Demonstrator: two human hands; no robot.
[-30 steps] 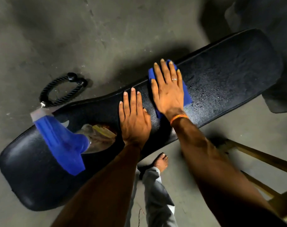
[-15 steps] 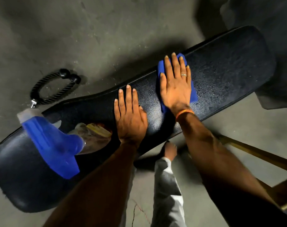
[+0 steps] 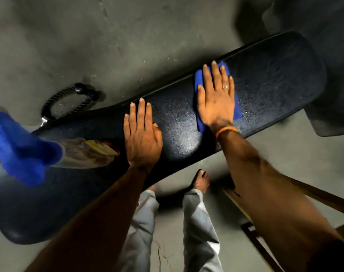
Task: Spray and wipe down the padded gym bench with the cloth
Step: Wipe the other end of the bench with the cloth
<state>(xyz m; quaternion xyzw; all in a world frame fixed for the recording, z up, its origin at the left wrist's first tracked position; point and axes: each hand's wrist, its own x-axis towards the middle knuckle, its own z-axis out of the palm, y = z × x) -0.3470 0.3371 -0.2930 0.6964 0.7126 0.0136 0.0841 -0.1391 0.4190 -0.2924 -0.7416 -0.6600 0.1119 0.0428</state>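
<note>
The padded black gym bench [image 3: 275, 75] runs diagonally from lower left to upper right, and its right part glistens with spray droplets. My right hand [image 3: 216, 99] lies flat on the blue cloth [image 3: 237, 112] and presses it onto the pad right of the middle. Only the cloth's edges show around the fingers and palm. Flat on the bare pad near the bench's middle rests my left hand [image 3: 141, 136], fingers together, holding nothing. A spray bottle [image 3: 25, 152] with a blue trigger head and a clear body lies on the bench's left part, blurred.
A black rope handle [image 3: 69, 101] lies on the concrete floor behind the bench. My bare foot [image 3: 201, 178] and grey trouser legs stand in front of it. A wooden frame [image 3: 324, 197] is at the lower right. A dark bulky object [image 3: 324, 26] fills the top right corner.
My right hand has slid the cloth along the pad toward the bench's right end. My left hand stays planted at the middle. My feet have shifted to the right.
</note>
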